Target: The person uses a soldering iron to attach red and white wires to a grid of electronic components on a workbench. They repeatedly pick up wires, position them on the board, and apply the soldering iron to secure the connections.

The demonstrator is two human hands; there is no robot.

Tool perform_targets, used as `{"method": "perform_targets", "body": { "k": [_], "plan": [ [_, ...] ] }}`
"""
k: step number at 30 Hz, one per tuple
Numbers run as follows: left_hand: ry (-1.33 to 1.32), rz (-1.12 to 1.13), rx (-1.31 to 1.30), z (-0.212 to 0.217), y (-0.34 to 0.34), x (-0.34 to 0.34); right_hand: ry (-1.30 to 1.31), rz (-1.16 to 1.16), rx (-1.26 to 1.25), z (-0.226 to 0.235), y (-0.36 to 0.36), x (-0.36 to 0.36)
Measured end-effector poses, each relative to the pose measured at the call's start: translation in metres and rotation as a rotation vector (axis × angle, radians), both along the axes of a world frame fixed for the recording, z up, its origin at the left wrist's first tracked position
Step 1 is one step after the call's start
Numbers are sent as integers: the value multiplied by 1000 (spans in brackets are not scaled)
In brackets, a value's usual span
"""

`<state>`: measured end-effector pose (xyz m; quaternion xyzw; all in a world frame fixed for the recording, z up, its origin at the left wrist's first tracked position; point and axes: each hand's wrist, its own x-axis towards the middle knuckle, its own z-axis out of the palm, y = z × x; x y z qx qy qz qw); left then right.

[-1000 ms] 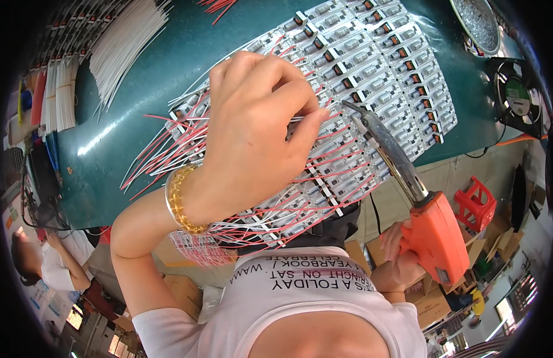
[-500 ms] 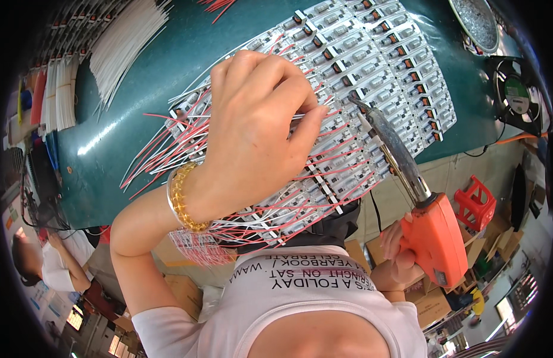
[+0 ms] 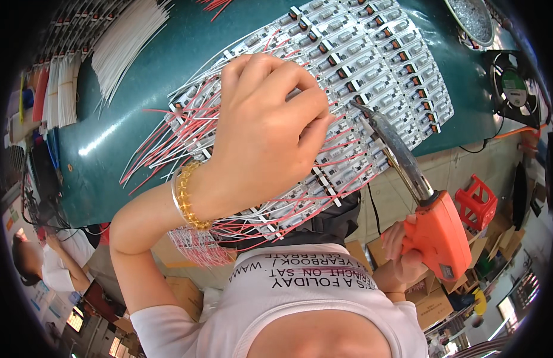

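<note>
A large panel of small white circuit boards (image 3: 372,77) lies across the green table, dotted with black-and-orange parts. Thin red and white wires (image 3: 163,140) fan out from its left and near rows. Over these rows my left hand (image 3: 270,119) is closed in a pinch on a wire; the pinched end itself is mostly hidden by my fingers. My right hand (image 3: 401,253) grips the orange-red handle of a soldering gun (image 3: 440,235). Its metal barrel slants up and left, with the dark tip over the boards just right of my left fingertips.
A bundle of white wires (image 3: 124,51) lies on the green table (image 3: 103,173) at far left. At the far right are a round metal dish (image 3: 473,21) and a black fan (image 3: 515,89). A red stool (image 3: 476,203) stands below, and another person (image 3: 62,256) sits at lower left.
My left hand has shifted slightly right and toward me, its fingers drawn closer together. White wire earlier visible between thumb and fingers is now hidden. The soldering gun has barely moved.
</note>
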<state>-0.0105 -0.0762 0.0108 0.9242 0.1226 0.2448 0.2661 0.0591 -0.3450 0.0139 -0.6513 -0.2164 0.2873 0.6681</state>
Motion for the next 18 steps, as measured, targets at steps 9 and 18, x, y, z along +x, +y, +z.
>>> {"method": "perform_targets", "body": {
  "k": [9,18],
  "plan": [
    [22,4,8,1,2,0,-54,-48,-290,-18,-41,-8],
    [44,5,-16,2,1,1,-78,-126,-42,-25,-28,-10]
  ]
}}
